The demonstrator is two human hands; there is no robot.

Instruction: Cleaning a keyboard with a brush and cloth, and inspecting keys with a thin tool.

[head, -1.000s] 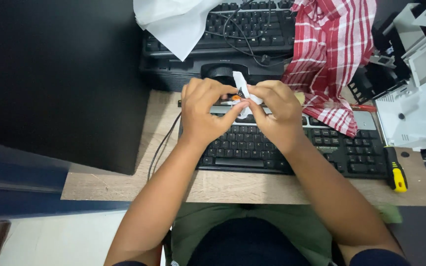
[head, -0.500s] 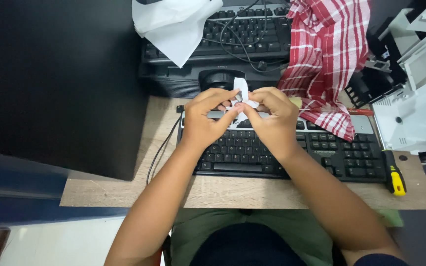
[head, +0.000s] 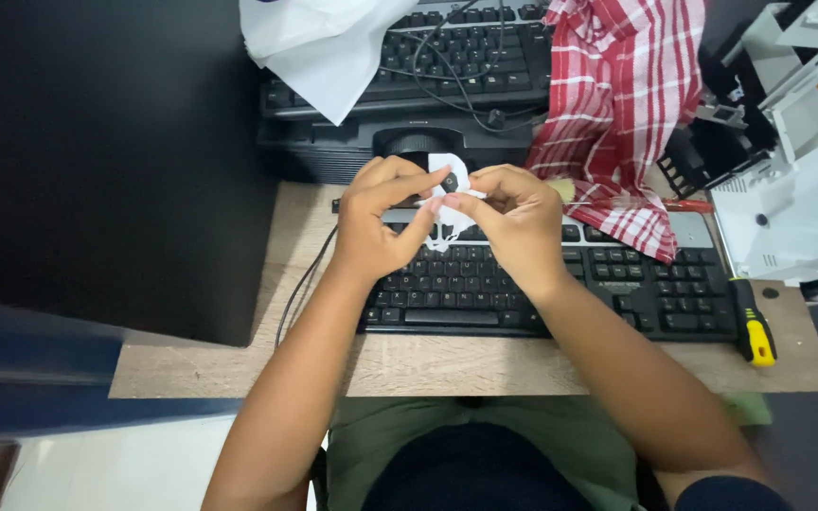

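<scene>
1. Left hand (head: 376,222) and right hand (head: 513,227) pinch a small white paper scrap (head: 449,189) above the black keyboard (head: 674,293).
2. Wooden desktop (head: 239,364) carries a red checked cloth (head: 617,114) and a yellow-handled screwdriver (head: 755,326).

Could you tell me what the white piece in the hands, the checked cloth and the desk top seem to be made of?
White piece: probably thin paper or tissue, matte, crumpled. Checked cloth: woven fabric, red and white, soft folds. Desk top: pale wood-grain, likely laminate, slight sheen.

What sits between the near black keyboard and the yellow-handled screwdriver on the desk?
Nothing: in the head view the yellow-handled screwdriver lies right against the near black keyboard's right end, on the wooden desk.
</scene>
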